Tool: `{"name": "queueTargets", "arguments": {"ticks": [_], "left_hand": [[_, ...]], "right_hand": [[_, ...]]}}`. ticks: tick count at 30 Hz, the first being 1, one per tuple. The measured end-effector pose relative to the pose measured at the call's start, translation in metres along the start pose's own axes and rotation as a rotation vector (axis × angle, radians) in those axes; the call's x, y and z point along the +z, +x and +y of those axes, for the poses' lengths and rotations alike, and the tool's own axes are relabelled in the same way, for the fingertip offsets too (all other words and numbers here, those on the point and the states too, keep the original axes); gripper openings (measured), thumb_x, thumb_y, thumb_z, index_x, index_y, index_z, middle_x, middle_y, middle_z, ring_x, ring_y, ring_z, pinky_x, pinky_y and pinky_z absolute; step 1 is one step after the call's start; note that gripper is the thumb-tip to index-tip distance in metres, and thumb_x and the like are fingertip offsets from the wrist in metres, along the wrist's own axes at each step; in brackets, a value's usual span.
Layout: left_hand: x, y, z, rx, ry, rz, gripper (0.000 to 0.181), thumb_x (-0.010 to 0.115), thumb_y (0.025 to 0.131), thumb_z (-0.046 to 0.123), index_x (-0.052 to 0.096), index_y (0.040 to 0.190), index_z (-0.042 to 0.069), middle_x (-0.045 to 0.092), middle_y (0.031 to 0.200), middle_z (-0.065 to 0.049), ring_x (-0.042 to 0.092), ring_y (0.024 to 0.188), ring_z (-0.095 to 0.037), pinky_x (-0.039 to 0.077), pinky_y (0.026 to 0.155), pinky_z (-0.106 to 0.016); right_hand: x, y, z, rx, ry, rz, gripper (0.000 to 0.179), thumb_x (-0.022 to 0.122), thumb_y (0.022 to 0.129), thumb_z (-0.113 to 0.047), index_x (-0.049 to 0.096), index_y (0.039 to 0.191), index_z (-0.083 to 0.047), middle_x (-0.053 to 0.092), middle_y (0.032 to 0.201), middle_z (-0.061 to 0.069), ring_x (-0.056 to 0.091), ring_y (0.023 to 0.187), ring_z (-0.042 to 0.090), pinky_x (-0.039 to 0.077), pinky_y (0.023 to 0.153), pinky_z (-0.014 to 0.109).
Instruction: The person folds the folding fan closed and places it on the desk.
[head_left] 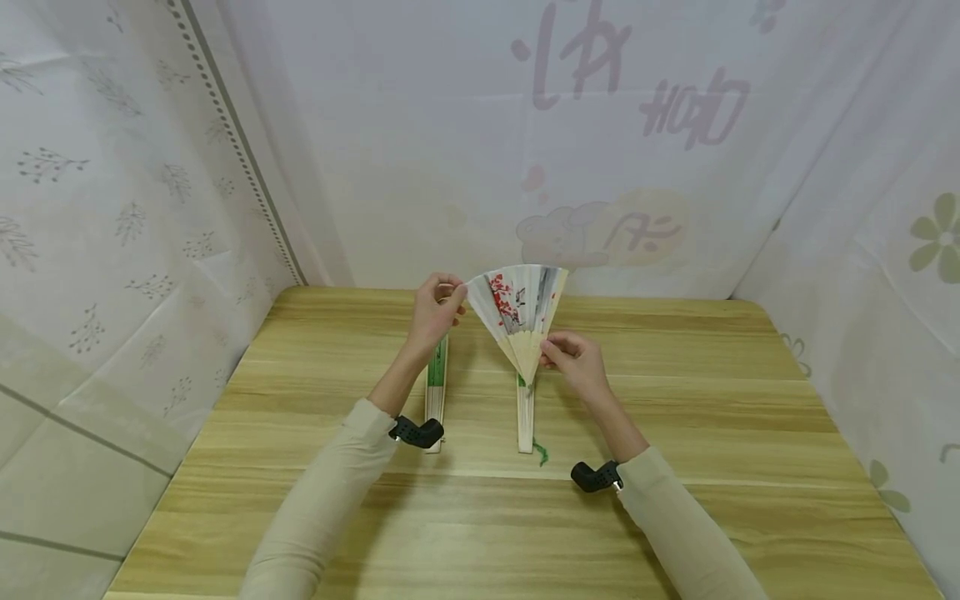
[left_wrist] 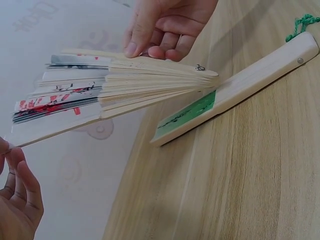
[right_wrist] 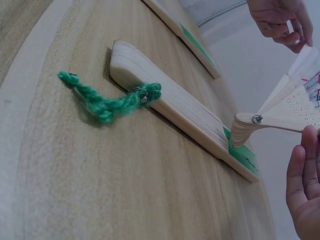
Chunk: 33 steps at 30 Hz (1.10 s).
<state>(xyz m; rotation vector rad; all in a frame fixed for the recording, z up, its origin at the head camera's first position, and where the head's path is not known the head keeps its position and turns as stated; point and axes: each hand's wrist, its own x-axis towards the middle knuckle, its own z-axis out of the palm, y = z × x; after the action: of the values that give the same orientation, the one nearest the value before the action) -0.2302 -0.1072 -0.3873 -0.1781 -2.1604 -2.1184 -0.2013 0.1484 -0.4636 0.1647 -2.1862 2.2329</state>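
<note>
A white folding fan [head_left: 531, 312] with red blossoms is held partly spread above the table, its pivot end pointing down. My left hand [head_left: 437, 310] pinches its upper left corner between thumb and fingers. On the other side, my right hand [head_left: 576, 360] pinches the outer rib, lower down toward the pivot. Beneath the held fan lies a folded green fan [head_left: 526, 425], with a green cord [right_wrist: 102, 106] tied at its pivot. A second folded green fan [head_left: 436, 375] lies to the left, partly hidden behind my left wrist.
The wooden table [head_left: 675, 400] carries the two folded fans side by side. Close behind its far edge hangs a printed pale curtain [head_left: 405, 150], with more cloth at both sides. Each wrist wears a black camera mount [head_left: 417, 432].
</note>
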Motion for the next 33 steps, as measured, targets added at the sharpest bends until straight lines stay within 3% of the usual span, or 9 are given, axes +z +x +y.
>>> {"name": "queueTargets", "arguments": {"ticks": [4,8,18,25,27,33], "left_hand": [[0.002,0.01,-0.018,-0.003,-0.012,0.012,0.02,0.059,0.103,0.005,0.056,0.117,-0.008,0.065,0.106,-0.023,0.059,0.069,-0.012,0.048,0.057,-0.024],[0.006,0.013,-0.025,0.015,-0.009,0.025,0.02,0.062,0.102,0.009,0.058,0.115,-0.005,0.066,0.102,-0.017,0.059,0.071,-0.013,0.049,0.058,-0.026],[0.01,0.011,-0.025,0.028,-0.042,0.047,0.009,0.061,0.101,0.005,0.058,0.107,-0.001,0.066,0.099,-0.016,0.064,0.077,-0.017,0.05,0.059,-0.026],[0.011,0.012,-0.026,0.02,-0.061,0.037,0.012,0.06,0.101,0.005,0.058,0.109,-0.003,0.064,0.102,-0.017,0.065,0.094,-0.048,0.052,0.058,-0.023],[0.012,0.013,-0.026,0.019,-0.064,0.033,0.011,0.061,0.101,0.005,0.058,0.108,-0.002,0.063,0.103,-0.017,0.064,0.095,-0.052,0.052,0.058,-0.023],[0.013,0.013,-0.025,0.015,-0.052,0.035,0.009,0.061,0.101,0.005,0.059,0.107,-0.001,0.064,0.102,-0.016,0.067,0.089,-0.043,0.054,0.06,-0.025]], "right_hand": [[0.0,-0.001,0.001,0.001,-0.015,0.016,0.021,0.067,0.098,0.0,0.067,0.111,0.016,0.068,0.093,0.02,0.067,0.074,0.014,0.059,0.077,0.034],[0.001,-0.001,0.001,-0.001,-0.012,0.009,0.022,0.067,0.098,-0.001,0.066,0.111,0.016,0.068,0.095,0.02,0.067,0.075,0.016,0.059,0.077,0.033],[0.0,0.001,0.001,0.052,-0.014,-0.013,0.02,0.064,0.098,0.005,0.064,0.112,0.019,0.068,0.097,0.022,0.068,0.078,0.021,0.058,0.082,0.042],[0.001,-0.001,0.001,0.026,-0.005,-0.01,0.02,0.066,0.098,0.001,0.066,0.111,0.017,0.068,0.094,0.02,0.067,0.075,0.015,0.059,0.078,0.035],[0.001,-0.002,0.001,0.018,-0.007,-0.007,0.021,0.067,0.098,-0.001,0.066,0.11,0.016,0.068,0.093,0.02,0.067,0.074,0.014,0.059,0.076,0.034],[0.003,-0.003,-0.001,0.01,0.003,-0.003,0.02,0.068,0.097,0.0,0.066,0.108,0.017,0.068,0.09,0.018,0.066,0.073,0.014,0.059,0.074,0.032]]}}
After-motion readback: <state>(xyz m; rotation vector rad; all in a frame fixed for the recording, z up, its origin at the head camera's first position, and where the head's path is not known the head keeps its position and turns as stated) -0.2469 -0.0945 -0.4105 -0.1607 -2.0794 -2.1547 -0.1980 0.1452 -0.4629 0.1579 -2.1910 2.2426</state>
